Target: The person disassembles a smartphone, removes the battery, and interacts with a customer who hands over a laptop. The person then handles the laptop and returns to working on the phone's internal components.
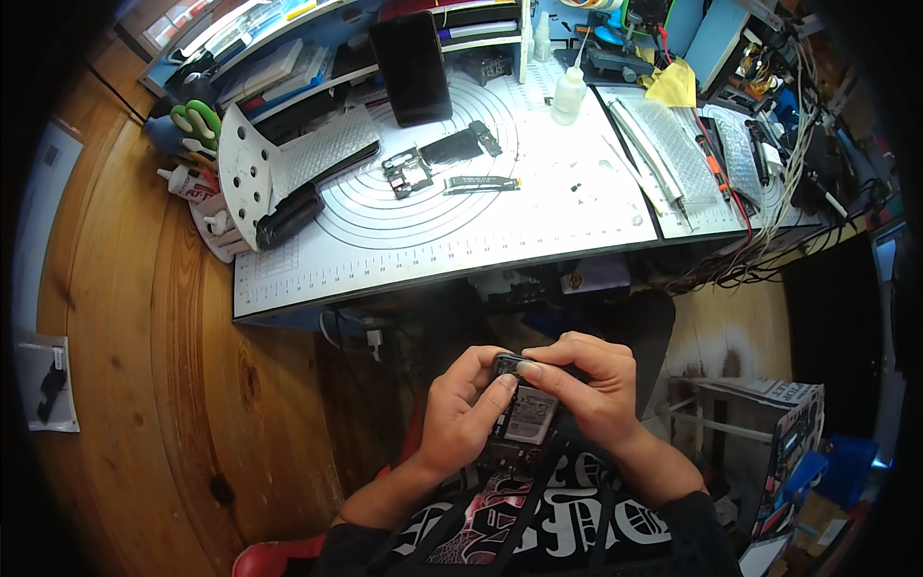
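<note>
An opened smartphone (pixel 497 431) is held over my lap, below the table's front edge. Its back is off, so a pale battery (pixel 532 413) and dark inner parts show. My left hand (pixel 461 409) grips the phone's left side, with its thumb pressed near the upper end. From the right, my right hand (pixel 596 385) is closed around the top edge, its thumb and fingertips on the upper inside part. Whether anything small sits between those fingertips is hidden.
On the white mat (pixel 385 236) lie a black phone frame part (pixel 409 176), a dark flat part (pixel 452 147) and a thin black strip (pixel 481 185). A dark phone-like slab (pixel 411 72) leans behind them. A squeeze bottle (pixel 569 99), a red-black pen-shaped tool (pixel 712 168) and cables stand or lie rightward.
</note>
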The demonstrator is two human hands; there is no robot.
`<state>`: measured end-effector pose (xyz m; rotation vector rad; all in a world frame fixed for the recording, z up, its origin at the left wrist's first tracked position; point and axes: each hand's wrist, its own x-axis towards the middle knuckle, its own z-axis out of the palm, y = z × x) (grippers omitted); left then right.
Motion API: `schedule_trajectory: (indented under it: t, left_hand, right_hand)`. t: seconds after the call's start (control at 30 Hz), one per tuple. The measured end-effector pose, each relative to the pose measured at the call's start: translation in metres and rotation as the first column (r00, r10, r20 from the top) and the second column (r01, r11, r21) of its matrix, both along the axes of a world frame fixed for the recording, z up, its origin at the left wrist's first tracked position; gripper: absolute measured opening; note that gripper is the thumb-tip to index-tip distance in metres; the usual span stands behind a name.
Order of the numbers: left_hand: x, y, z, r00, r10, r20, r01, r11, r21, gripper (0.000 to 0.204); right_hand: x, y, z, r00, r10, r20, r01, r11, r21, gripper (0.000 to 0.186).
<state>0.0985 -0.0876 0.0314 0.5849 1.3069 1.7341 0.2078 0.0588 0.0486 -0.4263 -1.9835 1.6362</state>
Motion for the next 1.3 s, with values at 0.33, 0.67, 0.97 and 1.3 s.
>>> schedule_trajectory:
  t: [0.33, 0.67, 0.97, 1.3]
  left_hand:
    - [-0.008, 0.002, -0.015, 0.992, 0.006, 0.122, -0.008, 1.0, 0.016, 0.016]
    - [-0.009, 0.003, -0.005, 0.988, 0.069, 0.135, -0.067, 0.998, -0.02, 0.043]
    - [-0.013, -0.001, -0.01, 0.983, 0.036, 0.18, -0.038, 0.999, 0.01, 0.041]
    - [-0.016, 0.0, -0.006, 0.99, 0.018, 0.14, -0.019, 1.0, 0.006, 0.052]
  right_hand:
    - [-0.009, 0.027, 0.003, 0.987, 0.131, 0.09, -0.144, 0.977, 0.155, 0.017]
    - [-0.063, 0.17, -0.014, 0.983, -0.176, 0.053, 0.073, 0.64, 0.765, 0.014]
    - [-0.075, 0.179, -0.015, 0.987, -0.113, 0.11, 0.021, 0.786, 0.618, 0.014]
    - [-0.043, 0.077, 0.017, 0.983, 0.169, 0.078, -0.186, 0.902, 0.389, 0.027]
